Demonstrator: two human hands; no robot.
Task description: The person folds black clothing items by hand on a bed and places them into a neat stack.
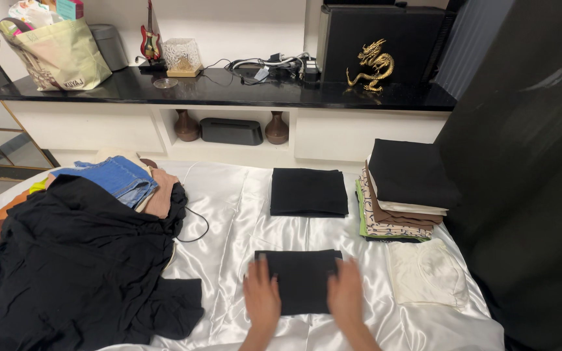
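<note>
Fingers [259, 266] of both hands lie flat and spread on the folded black garment [300, 278], gripping nothing.
Left hand [261, 300] and right hand [346, 294] press its two side edges on the white satin sheet [229, 227]; smoothing outward evenly would likely keep the fold square. The cloth looks matte, dark, rectangular, near the front edge, below another folded black piece [308, 191].

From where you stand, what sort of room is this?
Most likely a bedroom at home. A bed with a white satin sheet bears a pile of unfolded clothes and a folded stack, and a black shelf holds a gold dragon.
</note>
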